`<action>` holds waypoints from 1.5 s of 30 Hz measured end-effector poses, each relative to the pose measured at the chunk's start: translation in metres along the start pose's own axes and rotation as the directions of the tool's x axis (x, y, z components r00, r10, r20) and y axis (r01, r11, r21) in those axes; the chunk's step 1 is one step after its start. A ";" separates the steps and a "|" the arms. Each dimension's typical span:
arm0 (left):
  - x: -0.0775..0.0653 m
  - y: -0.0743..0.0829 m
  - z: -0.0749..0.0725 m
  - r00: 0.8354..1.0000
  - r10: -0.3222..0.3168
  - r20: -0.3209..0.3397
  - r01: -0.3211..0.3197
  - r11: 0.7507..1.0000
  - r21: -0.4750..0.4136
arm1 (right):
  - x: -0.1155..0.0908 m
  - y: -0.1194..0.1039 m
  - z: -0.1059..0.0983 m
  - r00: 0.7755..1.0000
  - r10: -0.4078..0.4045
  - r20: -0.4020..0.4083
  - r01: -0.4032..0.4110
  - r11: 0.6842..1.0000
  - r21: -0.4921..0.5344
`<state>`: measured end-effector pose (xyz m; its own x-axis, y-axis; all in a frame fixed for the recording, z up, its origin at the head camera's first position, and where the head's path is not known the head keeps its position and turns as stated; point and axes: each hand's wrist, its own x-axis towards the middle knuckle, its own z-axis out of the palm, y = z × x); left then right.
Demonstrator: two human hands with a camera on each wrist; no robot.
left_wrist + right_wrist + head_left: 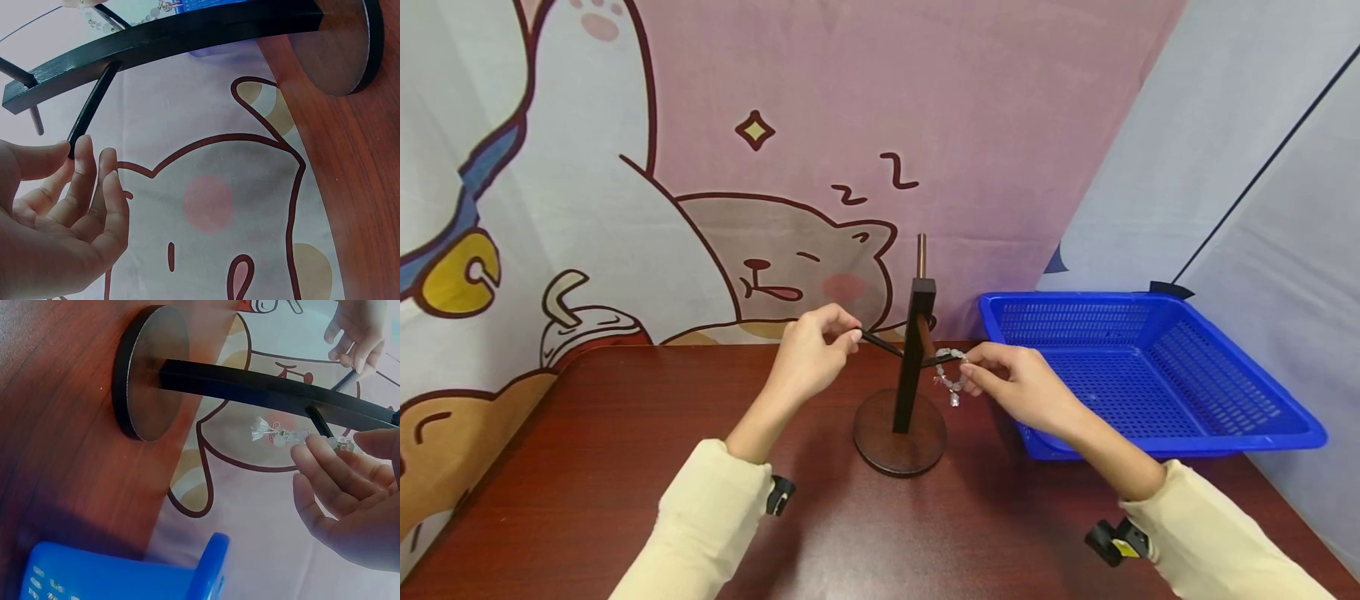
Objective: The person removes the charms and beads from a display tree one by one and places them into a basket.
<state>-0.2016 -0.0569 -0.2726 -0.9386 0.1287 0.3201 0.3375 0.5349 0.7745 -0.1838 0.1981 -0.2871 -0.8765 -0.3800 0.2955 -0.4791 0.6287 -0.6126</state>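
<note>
A dark wooden stand [910,375] with a round base [900,454] stands upright on the table, with thin rods sticking out of its post. My left hand [811,348] pinches the tip of the rod on the left [94,111] between thumb and fingers. On the right, my right hand [1018,382] pinches a bracelet [299,437] of pale, clear beads with a small dangling charm [954,399]. The bracelet's loop hangs around the right-hand rod [320,422], near its outer end. The fingers partly hide that rod's tip.
A blue plastic basket [1150,446] with mesh walls sits on the right of the reddish-brown table [647,467]. Behind the table hangs a cloth [1000,125] printed with cartoon animals. Higher on the post, another rod [921,254] points toward the cloth.
</note>
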 end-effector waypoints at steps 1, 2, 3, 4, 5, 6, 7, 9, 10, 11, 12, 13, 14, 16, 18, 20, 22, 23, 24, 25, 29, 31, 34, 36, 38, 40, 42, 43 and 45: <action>0.000 0.000 0.000 1.000 0.002 0.000 -0.002 1.000 0.000 | 0.000 0.000 -0.001 1.000 0.003 0.000 -0.003 1.000 0.000; 0.000 0.000 0.000 1.000 0.002 0.000 -0.002 1.000 0.000 | 0.000 0.000 -0.001 1.000 0.007 0.000 -0.007 1.000 -0.001; 0.000 0.000 0.000 1.000 0.003 -0.001 -0.003 1.000 0.000 | -0.001 0.000 -0.002 1.000 0.009 -0.001 -0.009 1.000 -0.003; 0.000 0.000 0.000 1.000 0.003 -0.001 -0.003 1.000 0.000 | -0.001 0.000 -0.003 1.000 0.011 -0.001 -0.011 1.000 -0.005; 0.000 0.000 0.000 1.000 0.003 0.000 -0.003 1.000 -0.001 | -0.001 0.000 -0.004 1.000 0.015 -0.001 -0.015 1.000 -0.006; 0.000 0.000 0.000 1.000 0.002 0.000 -0.002 1.000 0.000 | -0.001 0.000 -0.005 1.000 0.015 -0.004 -0.015 1.000 -0.011; 0.000 -0.001 0.000 1.000 0.001 0.000 -0.001 1.000 -0.001 | -0.002 0.000 -0.006 1.000 0.016 -0.006 -0.016 1.000 -0.016; -0.001 0.000 0.000 1.000 0.000 0.000 0.000 1.000 -0.002 | -0.002 0.000 -0.008 1.000 0.023 -0.009 -0.023 1.000 -0.021; -0.001 0.000 0.000 1.000 0.001 0.000 -0.001 1.000 -0.001 | -0.002 0.000 -0.009 1.000 0.027 -0.011 -0.027 0.999 -0.021; -0.001 -0.001 0.000 1.000 0.001 -0.001 -0.001 1.000 -0.001 | -0.002 0.000 -0.010 0.999 0.030 -0.013 -0.030 0.999 -0.025; 0.000 -0.001 0.000 1.000 0.001 -0.002 -0.001 1.000 0.000 | -0.002 0.000 -0.011 0.999 0.032 -0.016 -0.033 0.999 -0.031; 0.000 -0.001 0.000 1.000 0.002 -0.002 -0.002 1.000 0.000 | -0.003 0.000 -0.012 0.999 0.036 -0.017 -0.037 0.999 -0.034; 0.000 -0.001 0.000 1.000 0.003 -0.003 -0.003 1.000 0.001 | -0.003 0.000 -0.013 0.999 0.041 -0.018 -0.042 0.998 -0.037; 0.000 -0.001 0.000 1.000 0.004 -0.004 -0.004 1.000 0.002 | -0.003 0.000 -0.015 0.999 0.041 -0.023 -0.042 0.998 -0.044; 0.000 -0.001 0.000 1.000 0.005 -0.004 -0.005 1.000 0.001 | -0.004 0.000 -0.017 0.999 0.044 -0.026 -0.046 0.998 -0.053; -0.001 0.000 0.000 1.000 0.005 -0.004 -0.005 1.000 0.001 | -0.004 0.000 -0.018 0.998 0.047 -0.030 -0.049 0.997 -0.060; -0.001 0.000 0.001 1.000 0.006 -0.003 -0.006 1.000 0.001 | -0.005 -0.001 -0.020 0.998 0.053 -0.032 -0.055 0.996 -0.067; -0.001 0.000 0.000 1.000 0.007 -0.002 -0.007 1.000 0.001 | -0.005 -0.002 -0.022 0.998 0.055 -0.033 -0.057 0.996 -0.070; 0.000 0.000 0.001 1.000 0.008 -0.002 -0.008 1.000 0.001 | -0.005 -0.002 -0.023 0.998 0.058 -0.033 -0.060 0.996 -0.071; 0.000 0.000 0.001 1.000 0.008 -0.002 -0.008 1.000 0.001 | -0.006 -0.003 -0.024 0.998 0.060 -0.034 -0.063 0.995 -0.072; 0.000 0.000 0.001 1.000 0.007 -0.001 -0.007 1.000 0.001 | -0.006 -0.003 -0.028 0.998 0.057 -0.039 -0.060 0.996 -0.072; 0.000 -0.001 0.001 1.000 0.005 -0.002 -0.005 1.000 0.001 | -0.007 -0.002 -0.030 0.998 0.052 -0.042 -0.055 0.996 -0.074; 0.001 -0.001 0.001 1.000 0.009 -0.001 -0.009 1.000 0.004 | -0.009 -0.001 -0.034 0.997 0.052 -0.050 -0.056 0.994 -0.089; 0.001 0.000 0.001 1.000 0.013 -0.001 -0.013 1.000 0.006 | -0.010 0.000 -0.037 0.997 0.059 -0.054 -0.064 0.993 -0.101; 0.000 0.000 0.001 1.000 0.016 0.000 -0.016 1.000 0.006 | -0.012 0.000 -0.040 0.996 0.060 -0.063 -0.067 0.991 -0.113; 0.000 0.000 0.001 1.000 0.015 0.000 -0.015 1.000 0.005 | -0.014 0.001 -0.043 0.996 0.060 -0.068 -0.068 0.990 -0.120; 0.000 0.000 0.001 1.000 0.014 -0.001 -0.014 1.000 0.004 | -0.016 0.002 -0.047 0.996 0.057 -0.075 -0.066 0.990 -0.127; 0.000 0.000 0.001 1.000 0.015 -0.001 -0.015 1.000 0.003 | -0.017 0.002 -0.048 0.995 0.058 -0.076 -0.067 0.990 -0.127; 0.000 0.000 0.001 1.000 0.017 0.000 -0.017 1.000 0.003 | -0.020 0.002 -0.052 0.995 0.064 -0.079 -0.075 0.988 -0.134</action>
<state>-0.2022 -0.0564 -0.2732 -0.9327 0.1375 0.3334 0.3532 0.5349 0.7675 -0.1703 0.2423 -0.2564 -0.9065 -0.2836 0.3128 -0.4143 0.7403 -0.5294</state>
